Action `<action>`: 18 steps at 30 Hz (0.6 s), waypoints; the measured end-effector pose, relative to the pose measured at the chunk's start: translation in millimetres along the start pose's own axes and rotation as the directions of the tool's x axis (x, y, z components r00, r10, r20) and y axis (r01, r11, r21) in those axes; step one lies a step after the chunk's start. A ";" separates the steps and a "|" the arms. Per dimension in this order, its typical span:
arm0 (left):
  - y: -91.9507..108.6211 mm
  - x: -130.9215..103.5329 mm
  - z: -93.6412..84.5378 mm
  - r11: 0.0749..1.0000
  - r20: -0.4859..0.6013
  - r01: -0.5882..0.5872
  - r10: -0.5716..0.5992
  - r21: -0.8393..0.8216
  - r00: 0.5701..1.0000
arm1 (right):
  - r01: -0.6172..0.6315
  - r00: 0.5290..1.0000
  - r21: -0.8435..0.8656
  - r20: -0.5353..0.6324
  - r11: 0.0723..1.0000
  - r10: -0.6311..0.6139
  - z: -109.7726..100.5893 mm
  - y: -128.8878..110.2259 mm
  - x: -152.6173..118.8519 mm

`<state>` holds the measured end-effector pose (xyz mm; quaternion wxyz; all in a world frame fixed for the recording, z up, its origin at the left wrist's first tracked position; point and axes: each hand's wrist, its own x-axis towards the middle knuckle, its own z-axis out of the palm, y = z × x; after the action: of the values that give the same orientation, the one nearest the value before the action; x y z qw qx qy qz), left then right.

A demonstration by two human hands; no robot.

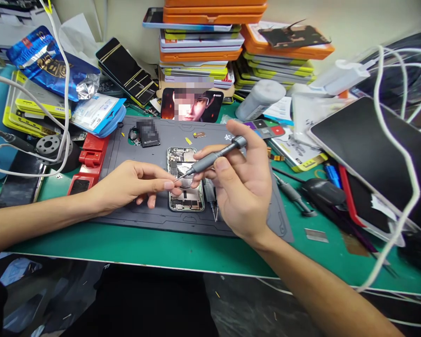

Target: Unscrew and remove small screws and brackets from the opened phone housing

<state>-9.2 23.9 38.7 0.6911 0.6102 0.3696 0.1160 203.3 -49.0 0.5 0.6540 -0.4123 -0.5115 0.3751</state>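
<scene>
My right hand (pixel 243 182) grips a grey precision screwdriver (pixel 210 161), its handle tilted up to the right and its thin bit pointing down-left. At the bit's tip, my left hand (pixel 135 183) pinches thumb and forefinger together; anything small between them is hidden. Below both hands lies an opened smartphone (pixel 186 202), its inner boards and parts exposed. My fingers and the tool cover part of its middle. Beside the phone's right edge rest grey tweezers (pixel 211 194), partly behind my right hand. A black phone battery (pixel 148 133) lies farther back on the dark work mat (pixel 133 210).
A lit phone (pixel 210 105) leans at the back, before stacked orange and yellow boxes (pixel 201 47). Another screwdriver (pixel 291 193) and a black mouse (pixel 323 193) lie right, near a white cable (pixel 403 164). A red clamp (pixel 91 157) and blue pouch (pixel 52 63) sit left.
</scene>
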 end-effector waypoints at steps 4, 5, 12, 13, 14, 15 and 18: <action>-1.6 -0.1 -0.9 1.000 -0.001 -0.013 0.013 0.027 1.000 | -0.047 0.999 0.029 0.015 0.998 0.046 -3.3 3.1 2.5; -1.6 -0.1 -1.0 0.999 0.002 -0.015 0.015 0.033 1.000 | -0.059 0.998 0.029 0.021 0.998 0.059 -4.0 3.6 3.0; 0.6 -0.7 -0.6 0.999 0.007 -0.015 0.015 0.032 1.000 | -0.146 0.989 0.083 0.038 0.986 0.144 -7.6 4.5 5.6; 0.5 -0.7 -0.6 0.999 0.010 -0.015 0.015 0.028 1.000 | -0.159 0.987 0.093 0.043 0.983 0.155 -8.2 4.6 6.0; 0.1 -0.7 -0.7 1.000 0.012 -0.014 0.014 0.025 1.000 | -0.170 0.985 0.099 0.052 0.980 0.165 -8.8 4.8 6.4; -0.4 -0.7 -0.9 1.000 0.015 -0.014 0.014 0.022 1.000 | -0.179 0.983 0.102 0.061 0.979 0.173 -9.5 5.1 6.9; -2.1 -0.3 -1.1 1.000 0.018 -0.012 0.011 0.016 1.000 | -0.193 0.979 0.097 0.083 0.976 0.186 -11.1 6.4 7.9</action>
<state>-10.7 24.1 36.8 0.6888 0.6188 0.3608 0.1116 215.2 -41.1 -4.1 0.6166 -0.4105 -0.4732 0.4768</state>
